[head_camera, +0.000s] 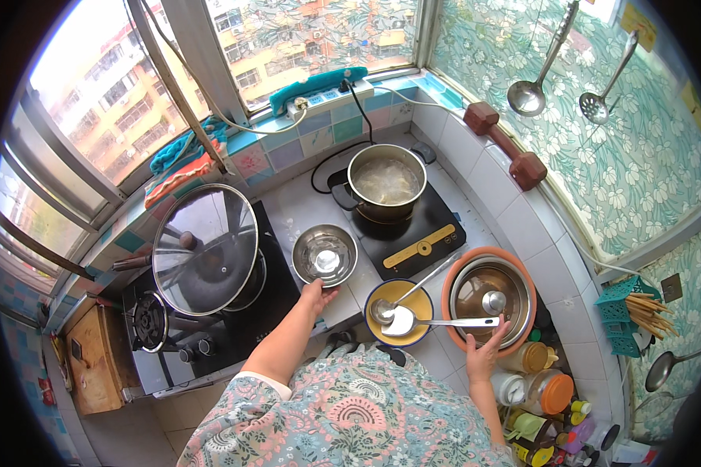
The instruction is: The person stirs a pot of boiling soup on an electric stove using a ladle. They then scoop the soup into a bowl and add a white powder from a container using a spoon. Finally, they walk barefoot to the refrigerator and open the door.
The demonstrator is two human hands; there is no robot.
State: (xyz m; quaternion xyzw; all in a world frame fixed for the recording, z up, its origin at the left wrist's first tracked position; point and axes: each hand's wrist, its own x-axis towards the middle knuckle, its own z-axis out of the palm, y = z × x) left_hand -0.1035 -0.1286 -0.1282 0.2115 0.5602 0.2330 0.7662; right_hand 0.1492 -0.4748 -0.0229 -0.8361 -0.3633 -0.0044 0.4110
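Note:
My left hand point(318, 299) grips the near rim of a shiny stainless steel bowl point(325, 255), thumb over the edge and fingers outside. The bowl sits between the two cookers; no food shows in it. My right hand point(483, 355) has its fingers spread at the near side of an orange basin point(453, 286), close to the handle end of a metal spatula point(467, 321). Whether it touches the handle is unclear. A steel ladle point(382, 310) and the spatula's blade lie in a yellow enamel bowl point(412, 292). A lidded steel pot point(476, 279) sits inside the basin.
A pot point(385, 201) of cloudy liquid with pale pieces stands on an induction cooker point(423, 248). At left, a glass-lidded wok point(207, 251) sits on a gas hob point(269, 327). Condiment jars point(549, 392) crowd the lower right. A dumbbell point(505, 146) lies on the ledge.

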